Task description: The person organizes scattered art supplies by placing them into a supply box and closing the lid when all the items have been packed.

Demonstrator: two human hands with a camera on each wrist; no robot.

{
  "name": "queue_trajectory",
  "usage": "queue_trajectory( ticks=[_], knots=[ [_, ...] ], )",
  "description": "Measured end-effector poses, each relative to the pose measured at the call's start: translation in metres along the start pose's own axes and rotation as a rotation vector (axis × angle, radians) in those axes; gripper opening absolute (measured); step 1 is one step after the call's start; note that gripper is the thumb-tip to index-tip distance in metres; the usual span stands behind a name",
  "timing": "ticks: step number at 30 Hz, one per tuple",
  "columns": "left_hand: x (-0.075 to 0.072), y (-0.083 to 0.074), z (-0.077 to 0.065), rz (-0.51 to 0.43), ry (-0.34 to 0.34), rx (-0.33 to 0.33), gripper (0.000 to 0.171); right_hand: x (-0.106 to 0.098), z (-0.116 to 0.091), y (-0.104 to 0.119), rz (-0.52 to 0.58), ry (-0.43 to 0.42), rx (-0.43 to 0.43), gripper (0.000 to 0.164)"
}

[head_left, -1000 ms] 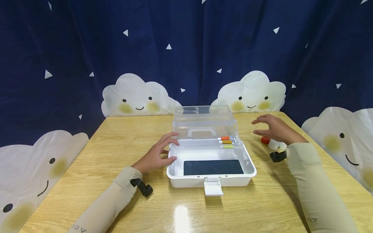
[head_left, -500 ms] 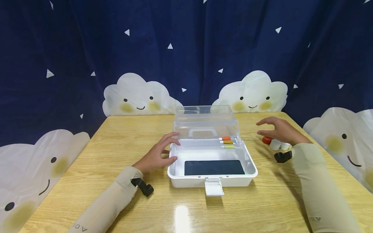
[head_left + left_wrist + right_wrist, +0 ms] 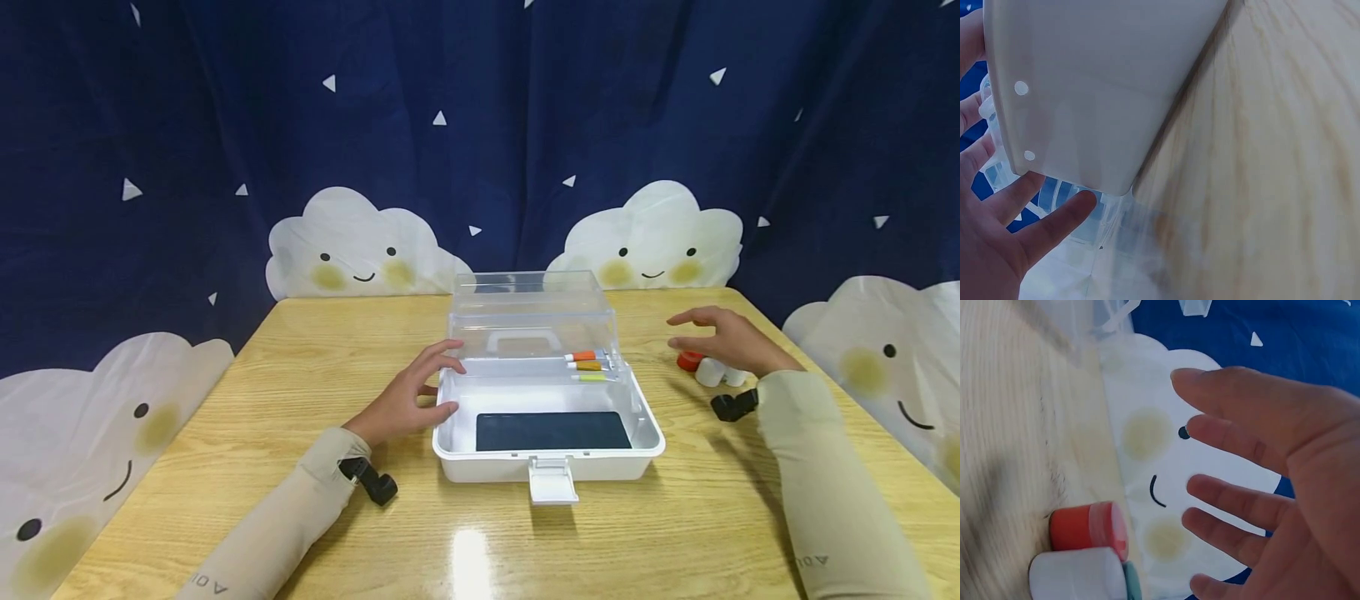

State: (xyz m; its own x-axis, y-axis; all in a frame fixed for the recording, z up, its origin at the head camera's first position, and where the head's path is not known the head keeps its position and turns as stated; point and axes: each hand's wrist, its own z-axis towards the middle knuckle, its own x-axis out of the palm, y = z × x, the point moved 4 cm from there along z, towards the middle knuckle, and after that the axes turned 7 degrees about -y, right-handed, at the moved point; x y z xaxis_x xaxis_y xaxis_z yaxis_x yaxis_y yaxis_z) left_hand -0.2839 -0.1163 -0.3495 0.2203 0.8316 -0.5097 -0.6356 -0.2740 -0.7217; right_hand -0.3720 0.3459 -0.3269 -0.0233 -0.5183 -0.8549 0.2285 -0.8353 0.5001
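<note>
A white plastic case point(image 3: 468, 471) with its clear lid point(image 3: 528, 292) raised stands mid-table in the head view. My left hand point(image 3: 405, 400) is at its left side, fingers spread about the side wall and rim; the left wrist view shows the fingers point(image 3: 1054, 228) beside the case's white wall point(image 3: 1097, 94). Inside lies a dark flat rectangle point(image 3: 553, 431). Orange point(image 3: 583, 356), amber point(image 3: 588, 366) and yellow-green point(image 3: 592, 377) tubes lie near the back right. My right hand point(image 3: 727, 340), holding nothing, hovers over several small jars, fingers apart.
A red jar point(image 3: 1085, 528) and a white jar point(image 3: 1075, 575) lie on the table right of the case. The case's front latch point(image 3: 552, 483) hangs down over the front wall. A dark blue curtain point(image 3: 495, 125) with clouds stands behind the wooden table point(image 3: 360, 333).
My right hand has drifted slightly right and toward me, still above the jars. The left hand stays at the case's left side. The whole head view has shifted a little.
</note>
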Motion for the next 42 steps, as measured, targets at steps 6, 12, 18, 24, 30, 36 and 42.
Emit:
queue_trajectory(
  ticks=[6,12,18,24,30,36,42],
  knots=[
    [0.000,0.001,0.001,0.003,-0.002,0.020,0.039,0.000,0.001,-0.009,-0.009,-0.030,0.026,0.069],
    [0.000,0.001,-0.001,0.008,-0.006,-0.001,0.039,0.005,0.001,-0.022,0.012,-0.084,0.037,0.062],
    [0.000,0.000,-0.002,0.007,-0.006,-0.007,0.039,0.013,0.001,-0.033,-0.017,-0.088,0.024,0.055],
    [0.001,0.000,-0.001,0.004,-0.006,-0.014,0.039,0.017,0.002,-0.039,-0.061,-0.088,0.045,0.054],
    [0.000,0.000,-0.001,0.002,-0.007,-0.012,0.039,0.020,0.002,-0.043,-0.105,-0.082,0.074,0.059],
    [0.000,0.000,-0.001,0.006,-0.007,-0.016,0.040,0.024,0.000,-0.043,-0.107,-0.075,0.092,0.059],
    [0.001,0.000,-0.001,0.002,-0.009,0.002,0.039,0.024,-0.002,-0.047,-0.110,-0.079,0.108,0.060]
  ],
)
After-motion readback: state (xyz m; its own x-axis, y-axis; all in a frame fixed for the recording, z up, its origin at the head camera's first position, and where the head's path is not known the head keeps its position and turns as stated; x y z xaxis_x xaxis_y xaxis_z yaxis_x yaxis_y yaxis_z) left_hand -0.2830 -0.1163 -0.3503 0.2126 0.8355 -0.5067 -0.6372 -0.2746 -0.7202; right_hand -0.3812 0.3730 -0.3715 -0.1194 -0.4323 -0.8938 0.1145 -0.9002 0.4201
